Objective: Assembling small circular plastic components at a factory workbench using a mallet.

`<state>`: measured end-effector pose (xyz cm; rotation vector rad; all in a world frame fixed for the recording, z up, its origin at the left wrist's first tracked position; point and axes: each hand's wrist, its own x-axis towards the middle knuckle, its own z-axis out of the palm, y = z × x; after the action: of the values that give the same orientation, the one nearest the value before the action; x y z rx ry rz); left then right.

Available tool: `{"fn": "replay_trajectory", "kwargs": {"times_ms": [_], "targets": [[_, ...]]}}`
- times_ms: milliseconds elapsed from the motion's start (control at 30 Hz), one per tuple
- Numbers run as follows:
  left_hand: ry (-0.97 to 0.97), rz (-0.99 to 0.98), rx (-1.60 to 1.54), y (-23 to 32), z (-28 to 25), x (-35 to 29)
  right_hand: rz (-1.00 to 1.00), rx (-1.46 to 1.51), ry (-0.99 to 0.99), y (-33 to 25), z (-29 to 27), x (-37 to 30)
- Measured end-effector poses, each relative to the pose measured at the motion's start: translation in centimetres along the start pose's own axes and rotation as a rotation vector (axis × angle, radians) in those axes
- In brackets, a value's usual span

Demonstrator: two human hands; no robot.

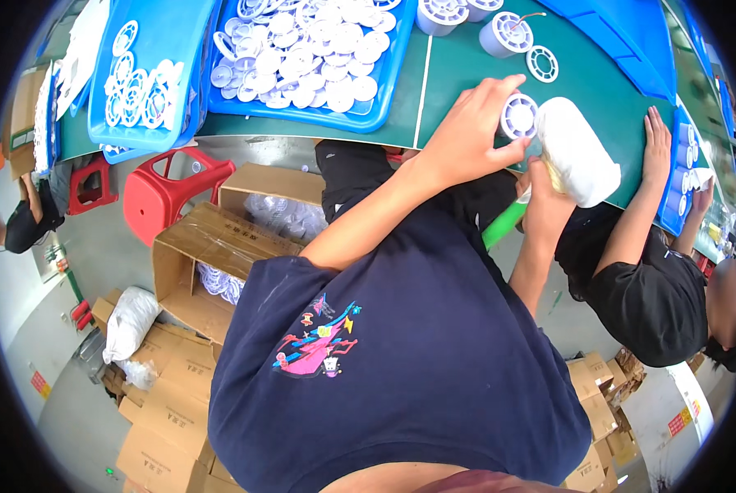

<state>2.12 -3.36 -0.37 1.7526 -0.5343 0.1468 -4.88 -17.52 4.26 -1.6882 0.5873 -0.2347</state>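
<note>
My left hand (476, 131) is curled around a small white plastic spool (518, 116), thumb on its near side and fingers on its far side. The spool has a slotted round end facing up and sits at the green table's near edge. In my right hand (546, 197) is a mallet with a bulky head (577, 152) wrapped in white. Its green handle (506, 223) sticks out below my fist. The wrapped head is just right of the spool; whether they touch I cannot tell. A loose white slotted ring (542, 63) lies beyond the spool.
More white spools (506, 34) stand at the far side. A blue tray (388, 90) heaped with white discs is left, beside another blue tray (97, 99) of rings. A co-worker's hand (657, 148) rests at the right edge. Red stool (150, 197) and open cartons (220, 238) stand below.
</note>
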Motion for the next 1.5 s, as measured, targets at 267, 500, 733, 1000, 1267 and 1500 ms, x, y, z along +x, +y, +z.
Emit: {"fn": "replay_trajectory", "kwargs": {"times_ms": [267, 500, 733, 1000, 1267, 1500], "targets": [[-0.009, 0.039, 0.040, -0.2, 0.2, -0.1, 0.079, 0.047, -0.006, -1.1, 0.4, 0.0], [-0.026, -0.053, 0.016, 0.2, -0.4, -0.3, -0.019, -0.085, 0.102, -1.6, -0.5, 0.5], [-0.056, -0.109, -0.010, 0.2, -1.2, -0.3, -0.010, 0.060, 0.012, -2.9, -1.6, 1.7], [-0.094, -0.105, -0.003, 0.4, -1.2, -0.1, -0.017, -0.109, -0.110, -3.9, -1.9, 3.6], [-0.049, -0.078, 0.167, 1.6, -3.1, -0.3, 0.074, 0.059, -0.188, -1.4, -0.9, 3.6], [-0.081, -0.119, 0.170, 1.6, 2.5, 1.8, 0.046, 0.005, -0.060, -2.8, -5.9, 2.3]]}}
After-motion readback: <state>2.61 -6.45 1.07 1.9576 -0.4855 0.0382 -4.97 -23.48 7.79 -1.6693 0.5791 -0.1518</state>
